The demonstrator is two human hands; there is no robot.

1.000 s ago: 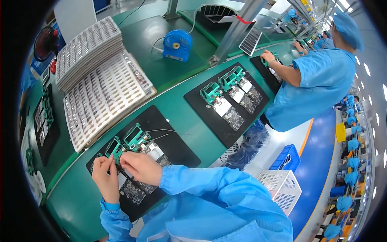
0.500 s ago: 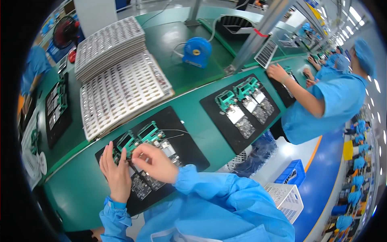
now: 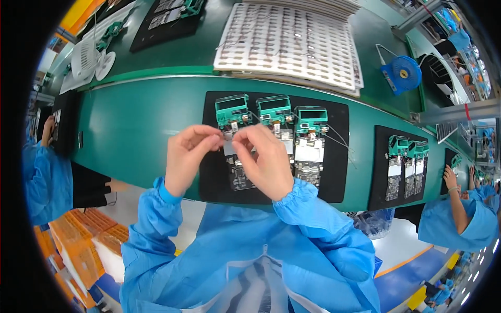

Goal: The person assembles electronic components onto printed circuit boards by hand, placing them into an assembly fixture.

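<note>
A black mat in front of me bears three circuit board assemblies, each with a green plastic frame at its far end. Above the leftmost circuit board, both hands meet with fingertips close together. My left hand is closed in a pinch, thumb against forefinger. My right hand pinches too, partly covering the left and middle boards. Whatever lies between the fingertips is too small to make out. The right circuit board lies uncovered, with thin wires trailing from its green frame.
Beyond the bench's raised edge lies a stack of white trays filled with small parts. A blue fan stands to their right, a white fan far left. Another mat with similar boards sits right, near a co-worker in blue.
My view has swung left, so the mat now appears nearer the middle. My left hand has gone from stretched fingers to a pinch; my right hand stays pinched beside it.
</note>
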